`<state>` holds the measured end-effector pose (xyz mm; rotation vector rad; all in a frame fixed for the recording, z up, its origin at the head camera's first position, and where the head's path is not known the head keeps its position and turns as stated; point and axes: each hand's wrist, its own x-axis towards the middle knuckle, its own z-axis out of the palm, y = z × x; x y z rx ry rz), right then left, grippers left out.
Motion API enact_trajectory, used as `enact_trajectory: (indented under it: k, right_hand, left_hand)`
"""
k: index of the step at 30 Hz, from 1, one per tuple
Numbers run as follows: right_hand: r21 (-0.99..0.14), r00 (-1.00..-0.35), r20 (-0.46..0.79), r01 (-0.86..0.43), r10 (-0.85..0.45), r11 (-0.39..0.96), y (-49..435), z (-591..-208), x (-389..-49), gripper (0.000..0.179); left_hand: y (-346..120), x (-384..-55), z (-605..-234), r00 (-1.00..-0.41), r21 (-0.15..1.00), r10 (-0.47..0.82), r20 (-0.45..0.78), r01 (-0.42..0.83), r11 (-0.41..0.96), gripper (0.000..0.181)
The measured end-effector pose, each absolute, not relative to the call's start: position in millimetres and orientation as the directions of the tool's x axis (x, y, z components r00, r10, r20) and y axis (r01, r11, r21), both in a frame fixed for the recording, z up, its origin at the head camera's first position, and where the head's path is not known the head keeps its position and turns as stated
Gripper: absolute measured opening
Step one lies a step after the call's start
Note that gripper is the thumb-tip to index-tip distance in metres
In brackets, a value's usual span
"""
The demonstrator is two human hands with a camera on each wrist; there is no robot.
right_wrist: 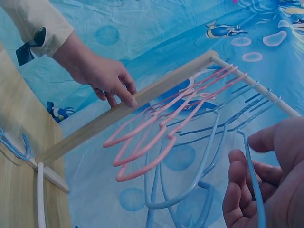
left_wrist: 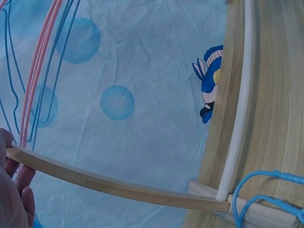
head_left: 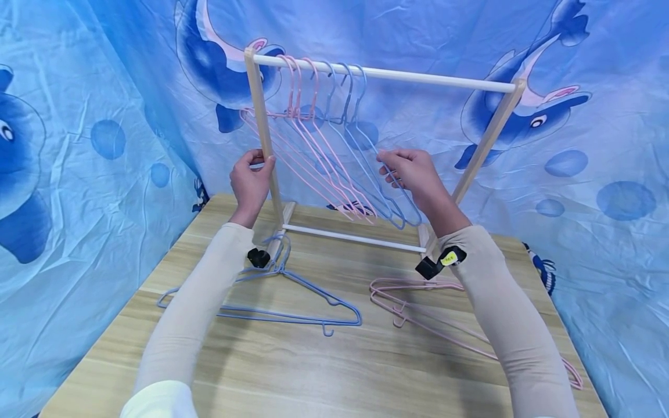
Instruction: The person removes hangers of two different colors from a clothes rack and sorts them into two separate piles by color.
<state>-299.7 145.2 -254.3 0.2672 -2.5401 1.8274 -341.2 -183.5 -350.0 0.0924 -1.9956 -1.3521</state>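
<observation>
Several pink and blue hangers hang from the white top bar of a small rack (head_left: 418, 77); the pink hangers (right_wrist: 142, 174) are on the left and the blue ones on the right. My left hand (head_left: 252, 183) grips the rack's left wooden post (head_left: 263, 122), thumb on its near side. On the other side, my right hand (head_left: 415, 174) holds the sloping arm of the rightmost blue hanger (right_wrist: 255, 183) between thumb and curled fingers. That hanger's hook is over the bar. In the left wrist view, only part of my left hand (left_wrist: 16, 190) shows at the edge.
Blue hangers (head_left: 292, 318) lie on the wooden table (head_left: 313, 377) at the left, partly under my left forearm. Pink hangers (head_left: 575, 380) lie at the right, partly hidden by my right forearm. A lower white rod (head_left: 355, 238) joins the rack's feet. Blue printed cloth surrounds the table.
</observation>
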Motion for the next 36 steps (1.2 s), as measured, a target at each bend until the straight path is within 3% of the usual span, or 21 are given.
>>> enact_trajectory:
  k: [14,27,36]
  right_hand:
    - [-0.912,-0.982,0.165,-0.186,-0.089,0.366,146,-243,-295,0.028]
    - [-0.895,-0.965,0.256,-0.261,-0.064,0.362,170,-232,-279,0.031]
    - [-0.845,-0.942,0.332,-0.315,-0.038,0.432,192,-232,-258,0.034]
  left_hand:
    - [-184,-341,-352,-0.744,0.841,-0.441,0.501,0.297,0.453,0.030]
    - [-183,-341,-351,-0.743,0.844,-0.453,0.494,0.283,0.456,0.028]
    - [-184,-342,-349,-0.737,0.834,-0.443,0.510,0.300,0.462,0.028]
